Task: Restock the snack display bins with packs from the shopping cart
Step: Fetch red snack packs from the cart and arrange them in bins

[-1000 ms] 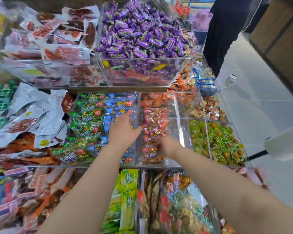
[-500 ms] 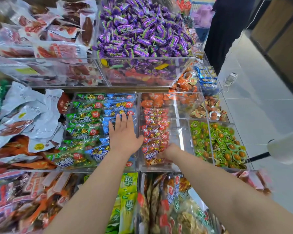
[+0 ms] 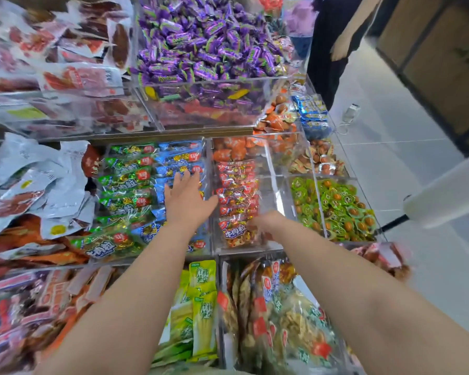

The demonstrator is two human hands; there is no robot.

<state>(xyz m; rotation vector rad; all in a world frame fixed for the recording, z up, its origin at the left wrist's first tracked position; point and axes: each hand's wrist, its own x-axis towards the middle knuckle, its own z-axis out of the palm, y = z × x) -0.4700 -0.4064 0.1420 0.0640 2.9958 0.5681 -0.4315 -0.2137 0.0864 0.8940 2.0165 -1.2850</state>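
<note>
My left hand [image 3: 186, 197] lies flat with straight fingers on the blue snack packs [image 3: 179, 161] in a clear bin [image 3: 210, 250], beside a row of green packs [image 3: 125, 182]. My right hand [image 3: 266, 226] reaches into the neighbouring bin at the near end of the red packs [image 3: 236, 185]. Its fingers are blurred and turned down among the packs, so I cannot tell whether they hold one. The shopping cart is out of view.
Purple candies [image 3: 206, 44] fill the upper bin. Green round snacks [image 3: 336, 207] sit to the right, white pouches [image 3: 30, 182] to the left, green and mixed packs [image 3: 203, 307] nearest me. A person [image 3: 333, 50] stands at the aisle end. A white roll [image 3: 450, 193] juts in at right.
My left hand has slid a little along the blue packs with its fingers spread flat. My right hand has stayed at the near end of the red packs, shifting slightly.
</note>
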